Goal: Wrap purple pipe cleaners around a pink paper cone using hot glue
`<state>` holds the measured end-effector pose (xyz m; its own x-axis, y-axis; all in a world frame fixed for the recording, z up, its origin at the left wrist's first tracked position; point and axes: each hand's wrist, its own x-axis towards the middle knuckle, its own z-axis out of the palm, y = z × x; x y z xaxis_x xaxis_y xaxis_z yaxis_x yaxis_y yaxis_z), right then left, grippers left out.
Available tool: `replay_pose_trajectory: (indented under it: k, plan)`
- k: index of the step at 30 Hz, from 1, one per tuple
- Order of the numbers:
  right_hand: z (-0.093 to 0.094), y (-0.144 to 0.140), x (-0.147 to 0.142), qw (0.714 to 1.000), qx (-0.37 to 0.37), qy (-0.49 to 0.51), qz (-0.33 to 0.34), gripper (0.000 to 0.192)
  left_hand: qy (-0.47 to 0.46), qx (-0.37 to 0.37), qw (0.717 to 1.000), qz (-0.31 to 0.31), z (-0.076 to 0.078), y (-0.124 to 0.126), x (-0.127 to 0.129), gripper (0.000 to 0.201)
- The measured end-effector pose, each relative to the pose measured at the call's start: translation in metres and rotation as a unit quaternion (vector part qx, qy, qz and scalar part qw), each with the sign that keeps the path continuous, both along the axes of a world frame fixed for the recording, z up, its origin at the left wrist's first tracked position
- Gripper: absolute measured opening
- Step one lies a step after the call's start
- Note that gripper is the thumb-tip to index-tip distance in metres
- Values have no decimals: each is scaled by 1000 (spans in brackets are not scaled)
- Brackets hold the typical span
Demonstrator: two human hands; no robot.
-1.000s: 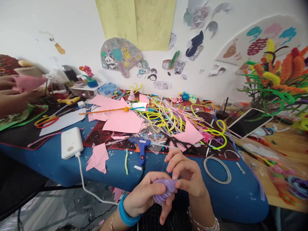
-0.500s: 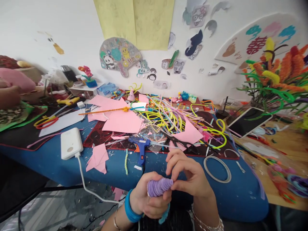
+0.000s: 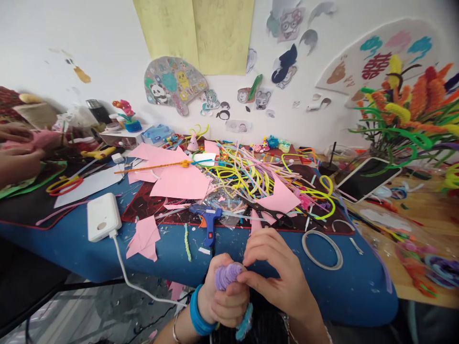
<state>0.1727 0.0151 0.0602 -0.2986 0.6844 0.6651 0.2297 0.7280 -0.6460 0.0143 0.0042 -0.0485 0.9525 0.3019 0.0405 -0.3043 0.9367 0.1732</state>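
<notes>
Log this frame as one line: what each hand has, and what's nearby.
left hand: shut on purple pipe-cleaner coil | right hand: fingers pinching coil top | nearby: blue glue gun, tape ring, blue table

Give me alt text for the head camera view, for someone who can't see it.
A person's left hand grips a coiled purple pipe-cleaner piece while the right hand pinches its top, just in front of a blue table. The table holds pink paper scraps, loose pipe cleaners, a blue glue gun and a white power bank.

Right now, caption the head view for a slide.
Both hands, left hand and right hand, grip a purple fuzzy coil over a cluttered table.
</notes>
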Motion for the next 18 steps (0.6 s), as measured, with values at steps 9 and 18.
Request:
replay_pose_trajectory:
  k: [9, 18]
  plan:
    - [0, -1, -4, 991, -74, 31, 108, 15, -13, -3, 1000, -21, -9, -1, -1, 49]
    - [-8, 2, -12, 987, -107, 23, 116, 21, -17, -10, 1000, 0, -19, 1, 2, 51]
